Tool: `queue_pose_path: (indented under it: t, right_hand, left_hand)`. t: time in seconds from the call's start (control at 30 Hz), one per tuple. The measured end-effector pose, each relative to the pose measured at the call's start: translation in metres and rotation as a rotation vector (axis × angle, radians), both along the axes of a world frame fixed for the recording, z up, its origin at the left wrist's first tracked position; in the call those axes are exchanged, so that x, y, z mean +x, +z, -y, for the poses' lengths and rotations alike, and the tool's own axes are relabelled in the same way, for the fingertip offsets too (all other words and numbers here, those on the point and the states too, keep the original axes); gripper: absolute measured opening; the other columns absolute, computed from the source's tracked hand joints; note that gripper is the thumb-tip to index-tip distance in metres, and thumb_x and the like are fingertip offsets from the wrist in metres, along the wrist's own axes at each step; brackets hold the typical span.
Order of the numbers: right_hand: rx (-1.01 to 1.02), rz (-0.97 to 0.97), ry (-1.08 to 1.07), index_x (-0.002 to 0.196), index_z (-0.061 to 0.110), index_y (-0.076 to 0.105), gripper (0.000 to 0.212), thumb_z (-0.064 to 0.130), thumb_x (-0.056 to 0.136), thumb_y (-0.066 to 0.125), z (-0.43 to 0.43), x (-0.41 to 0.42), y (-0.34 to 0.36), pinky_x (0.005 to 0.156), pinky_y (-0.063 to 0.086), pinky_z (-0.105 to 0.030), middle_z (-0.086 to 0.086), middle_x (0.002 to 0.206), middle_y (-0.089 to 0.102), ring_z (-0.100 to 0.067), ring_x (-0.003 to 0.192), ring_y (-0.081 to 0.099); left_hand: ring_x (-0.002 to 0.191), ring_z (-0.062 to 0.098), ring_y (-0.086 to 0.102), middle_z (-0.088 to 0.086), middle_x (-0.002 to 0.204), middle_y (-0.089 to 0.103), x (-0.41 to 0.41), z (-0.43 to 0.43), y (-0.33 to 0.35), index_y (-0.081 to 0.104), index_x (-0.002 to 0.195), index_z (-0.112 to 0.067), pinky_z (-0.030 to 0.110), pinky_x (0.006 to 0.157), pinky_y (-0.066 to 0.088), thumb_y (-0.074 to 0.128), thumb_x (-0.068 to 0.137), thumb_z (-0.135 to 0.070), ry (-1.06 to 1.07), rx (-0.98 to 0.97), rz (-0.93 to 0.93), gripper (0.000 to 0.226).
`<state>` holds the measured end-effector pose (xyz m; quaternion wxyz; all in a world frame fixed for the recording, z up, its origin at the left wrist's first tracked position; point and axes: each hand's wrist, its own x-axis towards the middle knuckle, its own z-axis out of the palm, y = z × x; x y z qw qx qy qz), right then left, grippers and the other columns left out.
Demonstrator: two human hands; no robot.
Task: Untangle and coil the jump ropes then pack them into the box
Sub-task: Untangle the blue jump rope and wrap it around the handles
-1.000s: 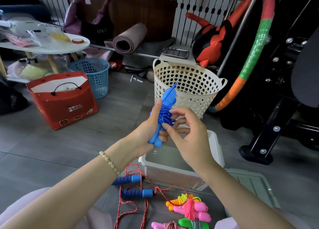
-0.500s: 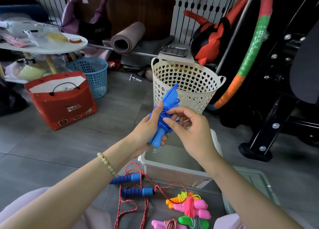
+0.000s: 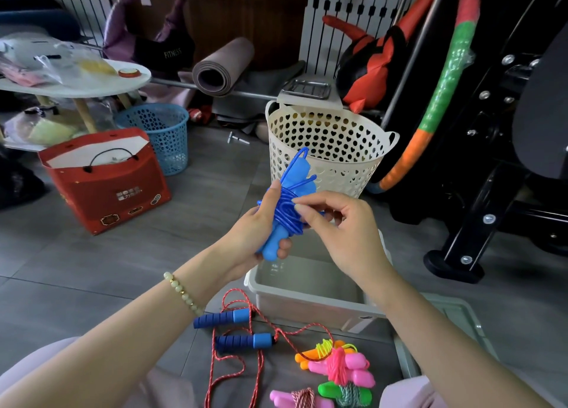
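Observation:
My left hand grips the two handles of a blue jump rope, its cord wound around them. My right hand pinches the blue cord at the wrap. Both hands are above the white plastic box, which looks empty. On the floor in front lies a loose red-and-white rope with dark blue foam handles. To its right sit coiled ropes with orange, pink and green handles, and another pink-handled one.
The box lid lies to the right of the box. A cream perforated basket stands behind it, a red carton and blue basket at left. Black gym equipment and a hoop fill the right.
My right hand has shifted along the blue cord, tightening the wrap around the handles. The bundle stays above the box.

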<state>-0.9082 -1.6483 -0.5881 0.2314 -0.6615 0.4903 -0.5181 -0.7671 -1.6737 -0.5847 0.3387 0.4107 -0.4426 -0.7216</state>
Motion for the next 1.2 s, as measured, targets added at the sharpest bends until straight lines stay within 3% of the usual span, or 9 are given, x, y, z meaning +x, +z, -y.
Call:
queue_pose_path:
  t: [0.13, 0.37, 0.47, 0.57, 0.63, 0.77, 0.9, 1.0, 1.2]
  right_hand:
    - [-0.128, -0.248, -0.049, 0.088, 0.023, 0.075, 0.010, 0.017, 0.082, 0.069, -0.007, 0.009, -0.008, 0.071, 0.041, -0.014, 0.022, 0.078, 0.063, -0.003, 0.078, 0.056]
    - [-0.109, -0.122, -0.088, 0.091, 0.016, 0.074, 0.016, 0.006, 0.083, 0.065, -0.008, 0.013, -0.009, 0.064, 0.042, -0.009, 0.015, 0.079, 0.063, -0.001, 0.069, 0.056]
    - [-0.141, -0.152, -0.053, 0.094, 0.016, 0.074, 0.016, 0.013, 0.085, 0.060, -0.009, 0.016, -0.011, 0.067, 0.050, -0.018, 0.008, 0.085, 0.065, -0.006, 0.076, 0.061]
    - [-0.191, -0.253, -0.055, 0.093, 0.014, 0.074, 0.023, 0.030, 0.084, 0.061, -0.009, 0.017, -0.011, 0.067, 0.052, -0.032, 0.006, 0.084, 0.064, -0.011, 0.078, 0.061]
    - [-0.193, -0.330, -0.073, 0.092, 0.014, 0.074, 0.027, 0.037, 0.082, 0.061, -0.008, 0.016, -0.011, 0.066, 0.051, -0.035, 0.006, 0.083, 0.064, -0.011, 0.077, 0.059]
    - [-0.237, -0.511, -0.117, 0.088, 0.012, 0.072, 0.028, 0.032, 0.088, 0.052, -0.008, 0.019, -0.012, 0.066, 0.052, -0.033, 0.003, 0.080, 0.064, -0.014, 0.075, 0.059]
    - [0.008, -0.145, -0.003, 0.082, 0.017, 0.067, 0.011, 0.015, 0.090, 0.060, -0.007, 0.018, -0.010, 0.067, 0.045, -0.019, 0.003, 0.072, 0.063, -0.007, 0.067, 0.053]
    - [0.039, -0.108, 0.031, 0.087, 0.020, 0.062, 0.007, 0.015, 0.089, 0.059, -0.006, 0.017, -0.011, 0.069, 0.043, -0.018, 0.007, 0.076, 0.061, -0.008, 0.069, 0.051]
    - [0.213, 0.173, 0.151, 0.091, 0.019, 0.043, 0.022, 0.003, 0.089, 0.058, -0.002, 0.015, -0.008, 0.078, 0.042, -0.023, 0.001, 0.075, 0.062, -0.017, 0.072, 0.052]
  left_hand:
    - [0.037, 0.008, 0.038, -0.003, 0.055, 0.060, 0.001, 0.002, 0.002, 0.060, 0.087, -0.010, 0.017, 0.039, 0.037, 0.027, 0.095, -0.061, 0.021, -0.002, 0.013, 0.062]
    - [0.040, 0.010, 0.042, 0.002, 0.057, 0.056, -0.001, 0.004, 0.003, 0.062, 0.092, -0.005, 0.018, 0.041, 0.038, 0.028, 0.094, -0.062, 0.022, -0.016, 0.025, 0.066]
    - [0.043, 0.012, 0.044, 0.006, 0.062, 0.054, 0.001, 0.006, 0.001, 0.062, 0.094, -0.007, 0.020, 0.045, 0.041, 0.030, 0.093, -0.064, 0.054, 0.009, 0.014, 0.065]
    - [0.069, 0.019, 0.059, 0.011, 0.087, 0.065, 0.001, 0.008, -0.003, 0.064, 0.107, -0.006, 0.029, 0.064, 0.050, 0.033, 0.091, -0.065, 0.098, 0.008, 0.043, 0.068]
    - [0.080, 0.020, 0.060, 0.009, 0.091, 0.066, 0.001, 0.007, -0.007, 0.062, 0.114, -0.006, 0.028, 0.061, 0.051, 0.036, 0.092, -0.063, 0.122, -0.003, 0.064, 0.066]
    - [0.056, 0.016, 0.053, 0.007, 0.073, 0.058, 0.000, 0.006, -0.011, 0.058, 0.114, 0.000, 0.023, 0.047, 0.045, 0.037, 0.092, -0.062, 0.118, -0.012, 0.071, 0.069]
    - [0.045, 0.015, 0.045, 0.011, 0.068, 0.051, 0.002, 0.009, -0.008, 0.058, 0.100, -0.005, 0.021, 0.044, 0.042, 0.034, 0.094, -0.060, 0.059, -0.059, 0.073, 0.061]
    - [0.044, 0.014, 0.045, 0.009, 0.065, 0.051, 0.002, 0.009, -0.009, 0.058, 0.097, -0.006, 0.020, 0.043, 0.042, 0.035, 0.093, -0.061, 0.043, -0.042, 0.082, 0.060]
    - [0.042, 0.015, 0.045, 0.003, 0.055, 0.050, 0.000, 0.013, -0.011, 0.056, 0.091, -0.006, 0.022, 0.042, 0.041, 0.036, 0.093, -0.061, 0.066, -0.066, 0.106, 0.058]
